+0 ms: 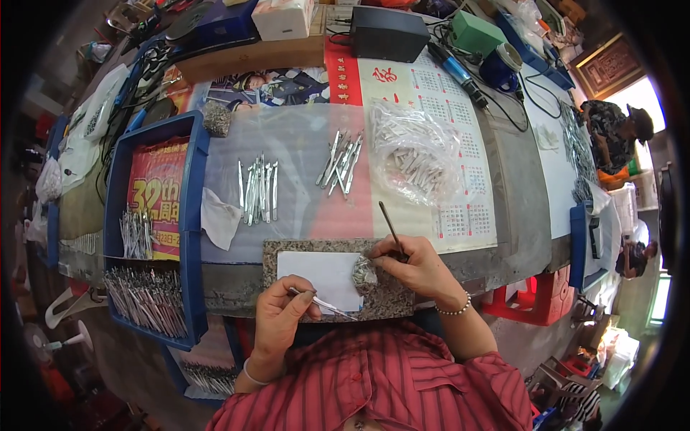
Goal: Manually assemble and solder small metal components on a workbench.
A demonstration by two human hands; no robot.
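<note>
Low in front of my body, my left hand (287, 309) is closed on slim silvery metal tweezers (332, 308), whose thin end points right over a granite slab (392, 307). My right hand (411, 264) pinches a dark, thin, rod-like tool (389, 221), tilted with its upper end away from me. Its lower end is hidden by the fingers. White paper (316, 267) lies on the slab, partly behind my left hand. Beside my right fingertips sits a small greyish lump (364, 276); its kind is unclear.
Ahead lie two groups of tweezers (259, 190) (343, 164) and a clear plastic bag (417, 154) of more pieces. A blue tray (192, 237) with many tweezers stands left, near a white cloth (219, 219). A black box (388, 34) is at the back; people (611, 133) are far right.
</note>
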